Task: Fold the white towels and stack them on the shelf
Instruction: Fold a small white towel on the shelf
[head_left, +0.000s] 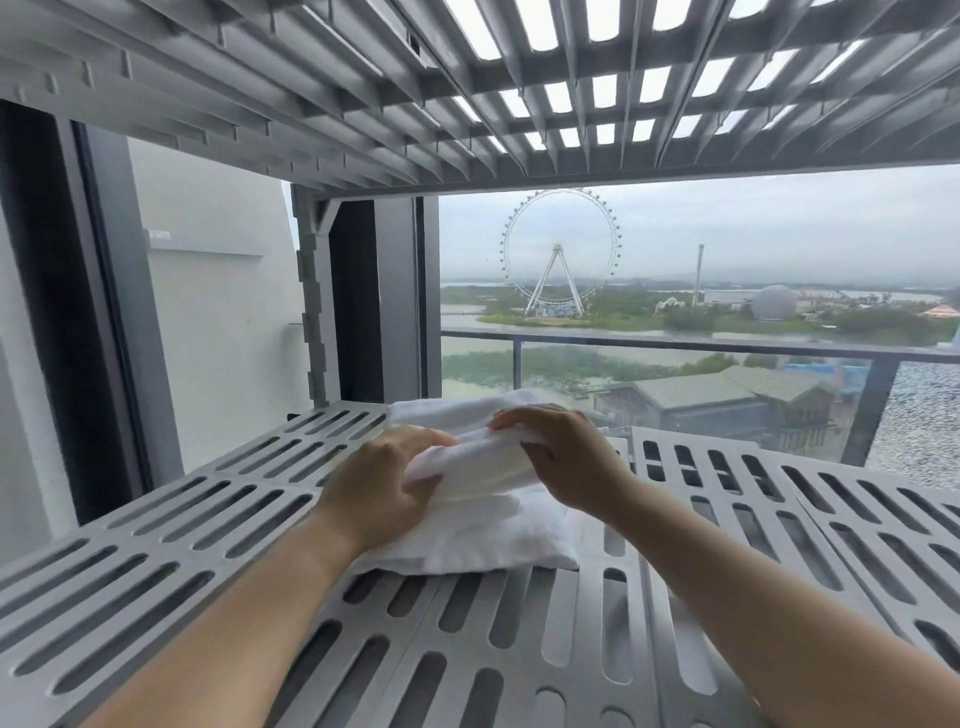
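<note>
A folded white towel (480, 467) sits between both hands, on top of a stack of white towels (483, 540) that rests on the grey slotted shelf (223, 519). The left hand (382, 486) grips the top towel's left end, fingers curled over its edge and pinching the cloth. The right hand (563, 457) clasps the right end from above, its fingertips pressing into the upper fold. Both forearms reach forward from the bottom of the view, bare, converging on the stack. The cloth looks soft and thick, bunched in layers where the hands squeeze it; the lowest layer lies flat with a rounded front corner. The shelf is rigid grey plastic cut with long oval slots, and an upper shelf (519, 93) of the same ribbed make hangs overhead. Behind, a window (727, 249) shows a Ferris wheel (561, 254) beyond a balcony railing (675, 343).
</note>
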